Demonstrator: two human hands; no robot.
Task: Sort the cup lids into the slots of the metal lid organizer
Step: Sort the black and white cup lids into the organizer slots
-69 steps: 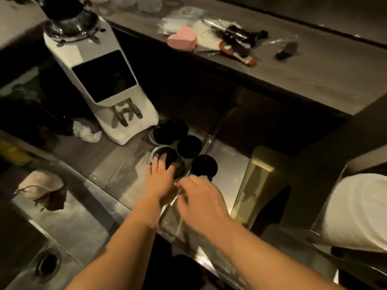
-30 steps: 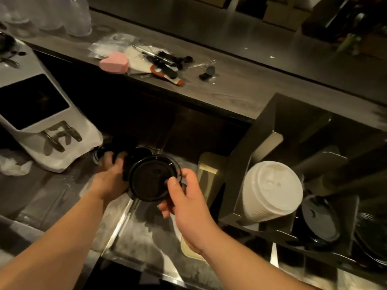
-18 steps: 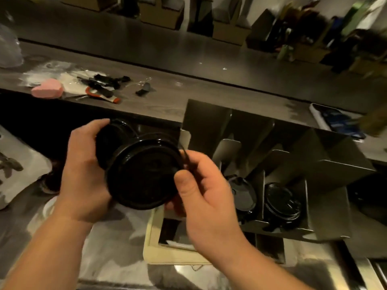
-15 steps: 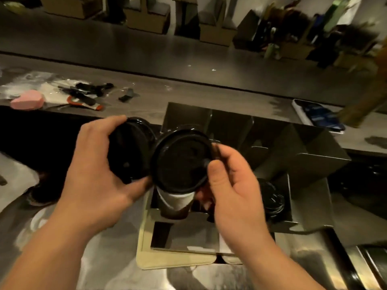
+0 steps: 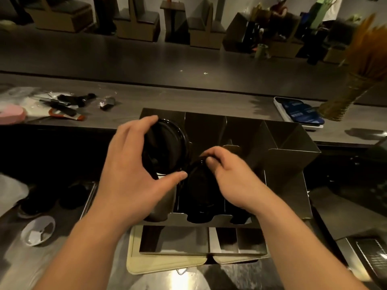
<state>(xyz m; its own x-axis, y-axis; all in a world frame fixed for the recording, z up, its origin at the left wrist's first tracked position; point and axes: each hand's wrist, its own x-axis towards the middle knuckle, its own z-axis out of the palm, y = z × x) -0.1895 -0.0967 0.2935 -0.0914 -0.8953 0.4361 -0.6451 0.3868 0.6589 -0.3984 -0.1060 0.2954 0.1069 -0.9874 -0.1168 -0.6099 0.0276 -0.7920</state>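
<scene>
Me: Left hand (image 5: 134, 176) grasps a stack (image 5: 167, 143) of black lids, fingers over the top edge, thumb underneath. Right hand (image 5: 234, 178) pinches one lid (image 5: 199, 183) by its upper rim.

Checker: Where's that lid?

Me: Tilted, lower part down in the organizer (image 5: 291, 155), second slot from the left. Too dark to tell what it rests on.

Checker: And the stack?

Me: Held above the leftmost slot, just beside the lid. Can't tell if they touch.

Checker: Anything else?

Me: Organizer sits on a beige mat (image 5: 167, 264). More black lids (image 5: 52, 197) on the counter to the left, a clear lid (image 5: 37, 230) near them. Phone (image 5: 299, 111) and pink sponge (image 5: 10, 114) on the ledge behind.
</scene>
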